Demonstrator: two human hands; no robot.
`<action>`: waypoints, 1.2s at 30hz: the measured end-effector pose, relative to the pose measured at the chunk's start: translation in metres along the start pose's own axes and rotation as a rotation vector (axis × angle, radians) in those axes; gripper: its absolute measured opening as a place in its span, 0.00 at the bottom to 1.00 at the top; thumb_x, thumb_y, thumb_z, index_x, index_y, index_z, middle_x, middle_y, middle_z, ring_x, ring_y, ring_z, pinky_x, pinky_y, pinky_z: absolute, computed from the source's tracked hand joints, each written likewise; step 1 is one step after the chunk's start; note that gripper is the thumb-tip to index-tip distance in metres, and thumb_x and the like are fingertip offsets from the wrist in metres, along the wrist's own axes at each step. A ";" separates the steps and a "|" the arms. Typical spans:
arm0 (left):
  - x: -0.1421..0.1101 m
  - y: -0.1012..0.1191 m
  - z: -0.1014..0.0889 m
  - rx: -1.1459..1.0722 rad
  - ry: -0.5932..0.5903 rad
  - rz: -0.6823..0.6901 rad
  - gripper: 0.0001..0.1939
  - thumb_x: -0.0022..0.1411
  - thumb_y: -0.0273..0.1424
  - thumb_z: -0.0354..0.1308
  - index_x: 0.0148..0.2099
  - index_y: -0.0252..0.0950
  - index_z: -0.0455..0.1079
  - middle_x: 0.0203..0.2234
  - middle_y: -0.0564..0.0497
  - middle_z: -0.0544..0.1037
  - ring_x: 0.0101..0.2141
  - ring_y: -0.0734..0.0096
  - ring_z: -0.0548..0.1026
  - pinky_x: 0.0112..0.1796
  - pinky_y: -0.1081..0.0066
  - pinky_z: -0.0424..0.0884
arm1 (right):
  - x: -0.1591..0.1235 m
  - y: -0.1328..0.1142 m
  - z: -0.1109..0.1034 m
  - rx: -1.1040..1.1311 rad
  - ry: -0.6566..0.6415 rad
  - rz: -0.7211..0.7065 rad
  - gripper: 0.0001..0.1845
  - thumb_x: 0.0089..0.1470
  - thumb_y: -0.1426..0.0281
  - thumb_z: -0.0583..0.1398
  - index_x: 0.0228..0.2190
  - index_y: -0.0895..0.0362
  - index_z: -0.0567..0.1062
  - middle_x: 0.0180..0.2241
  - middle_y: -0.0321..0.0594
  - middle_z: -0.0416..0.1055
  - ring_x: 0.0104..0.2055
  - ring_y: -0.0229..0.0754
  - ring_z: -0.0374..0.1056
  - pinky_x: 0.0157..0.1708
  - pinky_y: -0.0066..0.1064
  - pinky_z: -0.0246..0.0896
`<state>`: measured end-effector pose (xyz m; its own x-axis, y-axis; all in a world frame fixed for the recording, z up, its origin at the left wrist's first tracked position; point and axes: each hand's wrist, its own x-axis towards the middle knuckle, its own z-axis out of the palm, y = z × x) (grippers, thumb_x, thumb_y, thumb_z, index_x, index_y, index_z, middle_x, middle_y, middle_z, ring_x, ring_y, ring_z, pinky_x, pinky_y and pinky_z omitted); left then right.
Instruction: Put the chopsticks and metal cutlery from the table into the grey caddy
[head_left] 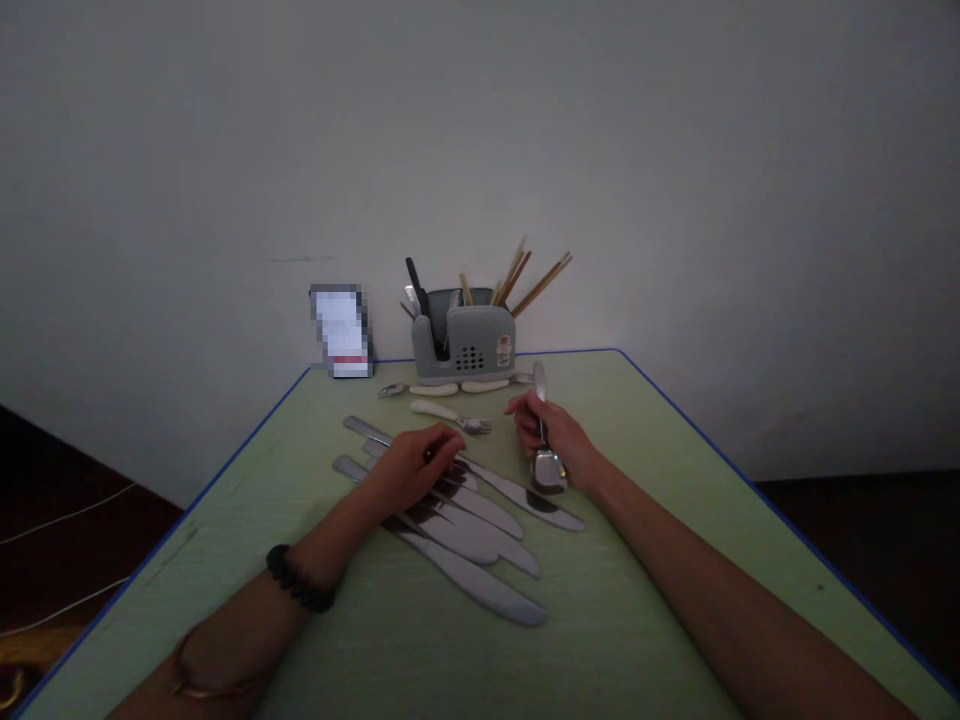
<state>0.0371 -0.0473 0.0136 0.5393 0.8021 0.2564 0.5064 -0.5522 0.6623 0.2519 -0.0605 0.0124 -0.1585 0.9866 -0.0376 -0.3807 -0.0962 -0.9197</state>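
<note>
Spoon (549, 472) sat in the right grip (561, 432), closed about its handle, beside the knives (480, 585) on the counter (600, 650). It looked stiff, light and slick, best pinched mid-handle. Whether the left grip (411, 466), over the knives, held any, I could not tell.

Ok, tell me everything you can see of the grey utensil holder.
The grey utensil holder looks like plastic, with rounded corners, a low notch at the front left, dark diamond-shaped holes and a sticker. It stands upright on the green table, near the wall. Wooden-looking sticks lean out at right, and a black handle sticks up at left. Two pale-handled utensils lie before its base; whether they touch it is unclear.
</note>
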 end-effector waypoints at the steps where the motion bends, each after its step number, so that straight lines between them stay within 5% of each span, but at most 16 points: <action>1: 0.000 0.000 0.000 0.000 -0.011 0.003 0.15 0.63 0.39 0.46 0.33 0.37 0.69 0.21 0.54 0.74 0.23 0.72 0.70 0.26 0.75 0.62 | -0.001 -0.001 0.001 -0.003 0.003 0.013 0.20 0.45 0.52 0.62 0.27 0.57 0.74 0.17 0.25 0.50 0.14 0.26 0.46 0.11 0.20 0.41; 6: 0.000 0.000 -0.001 0.038 -0.068 -0.006 0.18 0.65 0.39 0.43 0.29 0.37 0.67 0.20 0.55 0.72 0.22 0.73 0.68 0.26 0.75 0.60 | -0.004 -0.003 0.003 -0.007 0.026 0.033 0.19 0.49 0.56 0.58 0.29 0.60 0.77 0.15 0.29 0.56 0.14 0.30 0.53 0.10 0.23 0.54; 14: 0.000 0.002 -0.003 0.069 -0.150 0.016 0.20 0.66 0.39 0.41 0.33 0.35 0.69 0.22 0.54 0.72 0.25 0.73 0.69 0.28 0.75 0.61 | -0.004 0.001 0.002 -0.039 0.014 0.033 0.16 0.52 0.59 0.58 0.28 0.60 0.76 0.13 0.32 0.63 0.17 0.34 0.63 0.24 0.31 0.69; 21: -0.002 0.005 -0.006 0.049 -0.185 -0.027 0.15 0.62 0.35 0.47 0.44 0.34 0.70 0.25 0.54 0.75 0.25 0.73 0.69 0.28 0.75 0.61 | -0.002 0.001 0.000 0.096 0.060 0.011 0.15 0.50 0.58 0.60 0.27 0.59 0.77 0.11 0.25 0.48 0.17 0.34 0.62 0.26 0.33 0.70; 28: -0.004 0.005 -0.008 -0.075 -0.255 -0.025 0.20 0.62 0.40 0.48 0.51 0.34 0.66 0.26 0.53 0.76 0.25 0.72 0.71 0.27 0.75 0.63 | 0.003 0.001 -0.001 0.183 0.188 -0.015 0.15 0.54 0.61 0.57 0.25 0.59 0.75 0.12 0.26 0.49 0.16 0.33 0.60 0.24 0.31 0.70; 36: 0.000 -0.005 -0.001 0.012 -0.138 -0.091 0.24 0.59 0.41 0.52 0.54 0.32 0.63 0.27 0.51 0.77 0.27 0.67 0.74 0.30 0.71 0.65 | 0.003 -0.002 -0.001 0.183 0.182 0.005 0.13 0.56 0.64 0.56 0.29 0.60 0.76 0.17 0.30 0.59 0.19 0.33 0.63 0.17 0.25 0.66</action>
<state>0.0341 -0.0448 0.0109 0.5773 0.8109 0.0960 0.5655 -0.4818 0.6694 0.2531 -0.0574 0.0140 -0.0004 0.9919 -0.1267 -0.5414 -0.1067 -0.8340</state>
